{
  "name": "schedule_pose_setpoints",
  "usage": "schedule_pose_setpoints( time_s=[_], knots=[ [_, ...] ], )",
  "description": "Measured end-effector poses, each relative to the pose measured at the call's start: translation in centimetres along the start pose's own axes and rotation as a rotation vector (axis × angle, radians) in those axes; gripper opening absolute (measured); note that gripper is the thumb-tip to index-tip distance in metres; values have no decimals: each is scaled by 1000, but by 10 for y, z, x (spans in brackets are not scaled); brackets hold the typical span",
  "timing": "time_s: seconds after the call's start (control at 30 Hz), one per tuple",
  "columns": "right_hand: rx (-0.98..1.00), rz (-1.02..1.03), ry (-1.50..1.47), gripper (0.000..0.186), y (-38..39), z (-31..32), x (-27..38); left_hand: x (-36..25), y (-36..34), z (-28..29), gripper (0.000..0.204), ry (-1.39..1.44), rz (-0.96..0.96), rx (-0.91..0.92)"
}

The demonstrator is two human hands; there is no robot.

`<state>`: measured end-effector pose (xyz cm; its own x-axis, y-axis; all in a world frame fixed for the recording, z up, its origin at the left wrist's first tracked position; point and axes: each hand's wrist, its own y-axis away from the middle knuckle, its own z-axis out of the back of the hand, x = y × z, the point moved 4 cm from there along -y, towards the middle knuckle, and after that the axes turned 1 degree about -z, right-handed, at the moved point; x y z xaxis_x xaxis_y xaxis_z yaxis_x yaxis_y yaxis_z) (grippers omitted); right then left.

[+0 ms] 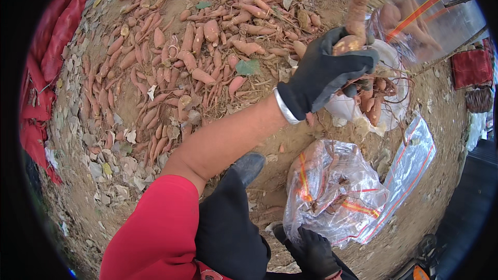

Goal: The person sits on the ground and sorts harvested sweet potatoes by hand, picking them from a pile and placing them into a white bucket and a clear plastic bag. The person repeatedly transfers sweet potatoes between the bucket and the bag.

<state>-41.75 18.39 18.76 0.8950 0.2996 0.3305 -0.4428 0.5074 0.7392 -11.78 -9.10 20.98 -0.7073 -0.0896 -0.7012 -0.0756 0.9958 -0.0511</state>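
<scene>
My left hand, in a black and grey glove, reaches out to the upper right. It grips a long, knobbly sweet potato that points up and away. Beneath that hand lies a white sack with more sweet potatoes and stringy roots on it. Low in the view, my right hand, in a dark glove, is closed on the edge of a clear plastic bag with red and yellow stripes. Sweet potatoes show dimly inside that bag, which rests on the ground; the right fingertips are partly hidden.
A wide heap of loose sweet potatoes covers the soil ahead and left, among dry leaves. Another striped clear bag holding sweet potatoes stands at the far right. Red sacks line the left rim. My dark shoe stands near the heap.
</scene>
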Motion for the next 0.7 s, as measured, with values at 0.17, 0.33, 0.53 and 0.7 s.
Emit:
schedule_pose_setpoints(
  time_s=[0.17, 0.33, 0.53, 0.7],
  knots=[
    [-37, -10, 21, 55, 4, 1, 4, 28, -37, -72, 51, -386, 37, 244],
    [-120, 40, 30, 55, 11, 6, 2, 25, -27, 40, 35, -720, -215, -215],
    [-104, 74, -28, 54, 9, 9, -5, 119, 1, 109, 33, -2131, -443, 570],
    [-104, 65, -52, 54, 6, 21, -4, 182, -6, 137, 25, -2316, -185, 949]
  ],
)
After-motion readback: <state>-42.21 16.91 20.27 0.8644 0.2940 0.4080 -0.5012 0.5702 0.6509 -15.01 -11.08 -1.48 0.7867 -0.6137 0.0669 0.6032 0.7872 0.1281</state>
